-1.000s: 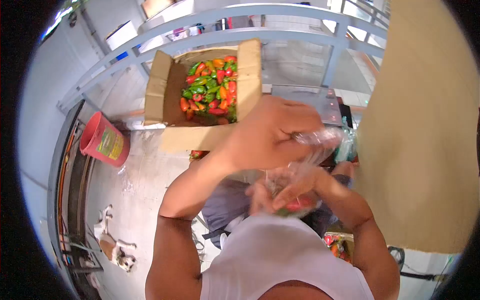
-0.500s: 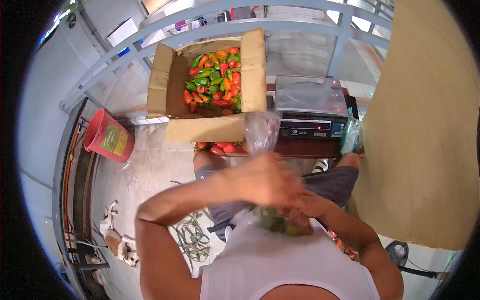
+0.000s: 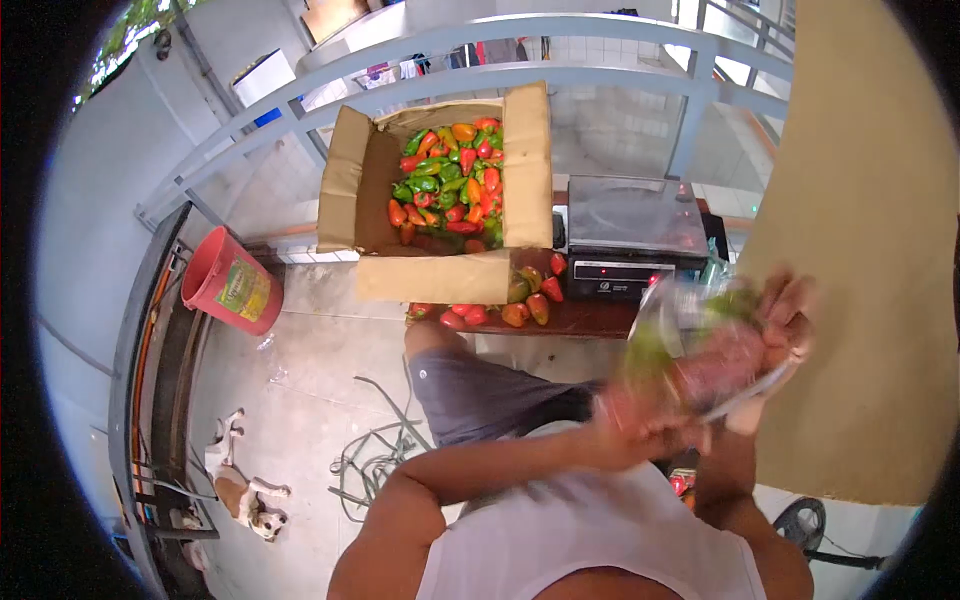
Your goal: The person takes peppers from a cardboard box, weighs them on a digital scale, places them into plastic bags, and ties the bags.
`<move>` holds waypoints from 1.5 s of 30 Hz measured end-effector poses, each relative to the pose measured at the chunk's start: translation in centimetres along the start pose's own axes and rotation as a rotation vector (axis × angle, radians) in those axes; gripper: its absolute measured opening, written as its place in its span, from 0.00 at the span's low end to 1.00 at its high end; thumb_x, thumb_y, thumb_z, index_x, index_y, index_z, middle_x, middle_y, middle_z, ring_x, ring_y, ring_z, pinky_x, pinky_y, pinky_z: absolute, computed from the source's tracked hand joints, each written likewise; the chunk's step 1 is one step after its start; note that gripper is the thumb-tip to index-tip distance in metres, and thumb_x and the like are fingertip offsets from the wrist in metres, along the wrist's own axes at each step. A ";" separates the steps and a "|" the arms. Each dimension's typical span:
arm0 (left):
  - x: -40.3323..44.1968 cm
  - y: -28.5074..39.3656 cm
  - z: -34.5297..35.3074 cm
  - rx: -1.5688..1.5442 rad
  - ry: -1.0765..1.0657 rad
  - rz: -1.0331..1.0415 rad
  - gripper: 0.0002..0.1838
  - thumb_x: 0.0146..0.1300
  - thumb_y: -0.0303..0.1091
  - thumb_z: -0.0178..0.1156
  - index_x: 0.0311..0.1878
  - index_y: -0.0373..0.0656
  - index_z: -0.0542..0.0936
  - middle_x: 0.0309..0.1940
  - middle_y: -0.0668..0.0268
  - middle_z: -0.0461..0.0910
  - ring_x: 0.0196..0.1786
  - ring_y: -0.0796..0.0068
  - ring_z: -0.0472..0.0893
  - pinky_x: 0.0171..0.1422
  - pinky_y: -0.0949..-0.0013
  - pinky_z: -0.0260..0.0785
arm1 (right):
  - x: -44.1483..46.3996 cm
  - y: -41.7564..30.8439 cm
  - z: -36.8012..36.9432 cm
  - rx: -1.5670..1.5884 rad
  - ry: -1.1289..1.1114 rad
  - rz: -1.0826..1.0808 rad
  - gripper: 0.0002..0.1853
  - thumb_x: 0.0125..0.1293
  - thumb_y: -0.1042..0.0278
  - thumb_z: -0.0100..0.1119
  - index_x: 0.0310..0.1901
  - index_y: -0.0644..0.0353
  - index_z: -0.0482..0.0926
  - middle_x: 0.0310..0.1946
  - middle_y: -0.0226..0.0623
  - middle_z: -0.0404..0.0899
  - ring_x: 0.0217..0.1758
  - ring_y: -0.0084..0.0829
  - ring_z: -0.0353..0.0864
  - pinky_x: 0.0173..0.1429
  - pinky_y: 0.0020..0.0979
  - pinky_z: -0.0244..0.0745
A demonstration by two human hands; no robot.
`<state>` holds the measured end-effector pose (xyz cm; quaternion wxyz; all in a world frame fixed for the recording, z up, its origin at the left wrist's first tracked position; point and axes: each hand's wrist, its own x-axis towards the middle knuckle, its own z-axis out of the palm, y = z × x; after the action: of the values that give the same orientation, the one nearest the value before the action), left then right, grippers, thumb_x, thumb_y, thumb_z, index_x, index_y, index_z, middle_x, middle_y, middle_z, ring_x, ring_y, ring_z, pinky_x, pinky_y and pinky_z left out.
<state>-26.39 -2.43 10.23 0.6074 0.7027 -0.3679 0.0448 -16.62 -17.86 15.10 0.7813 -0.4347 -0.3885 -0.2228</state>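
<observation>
A clear plastic bag of red and green peppers, blurred by motion, is held at the right of centre. My left hand grips its lower left side. Around its right side are the fingers of my right hand. Just behind the bag stands a digital scale with its display lit. To the left of the scale, an open cardboard box holds red, orange and green peppers. Several loose peppers lie on the dark red bench in front of the box.
A pink bucket stands at the left. A brown and white animal lies on the floor, and green straps are bunched nearer my legs. A metal railing runs behind the box. A large tan panel rises at the right.
The bag has moved from near my chest to the right, toward the scale, with both hands now at its sides. Loose peppers beside the box have come into view.
</observation>
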 end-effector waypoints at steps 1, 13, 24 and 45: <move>0.1 -2.1 -1.3 -0.004 0.004 -0.030 0.07 0.63 0.27 0.60 0.44 0.40 0.81 0.37 0.62 0.81 0.40 0.68 0.81 0.43 0.64 0.74 | -0.8 0.4 0.6 0.312 -0.022 0.133 0.10 0.47 0.66 0.78 0.30 0.50 0.85 0.36 0.26 0.70 0.39 0.31 0.69 0.43 0.36 0.72; -4.2 -6.2 -3.3 -0.155 0.378 -0.475 0.05 0.69 0.29 0.59 0.44 0.39 0.79 0.30 0.60 0.79 0.36 0.70 0.81 0.40 0.64 0.73 | -4.7 6.8 0.0 0.513 -0.095 0.514 0.07 0.58 0.79 0.69 0.31 0.59 0.77 0.39 0.32 0.70 0.41 0.24 0.70 0.47 0.26 0.68; -3.1 -3.6 -3.1 0.050 0.152 -0.557 0.07 0.67 0.28 0.62 0.46 0.40 0.81 0.36 0.59 0.81 0.37 0.68 0.82 0.41 0.63 0.75 | -5.0 7.2 0.6 0.587 -0.088 0.579 0.11 0.61 0.67 0.70 0.27 0.57 0.76 0.49 0.34 0.73 0.58 0.35 0.76 0.64 0.38 0.70; -2.0 -2.9 -4.9 0.129 0.424 -0.178 0.08 0.63 0.25 0.63 0.44 0.39 0.83 0.36 0.60 0.83 0.32 0.68 0.83 0.35 0.65 0.75 | -3.5 4.6 3.4 0.673 -0.233 0.511 0.22 0.58 0.68 0.70 0.54 0.62 0.77 0.57 0.44 0.72 0.60 0.34 0.72 0.64 0.37 0.67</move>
<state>-24.34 2.79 8.11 0.6265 0.7445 -0.1651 0.1613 -17.02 -12.53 11.07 0.8605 -0.2602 -0.4049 0.1670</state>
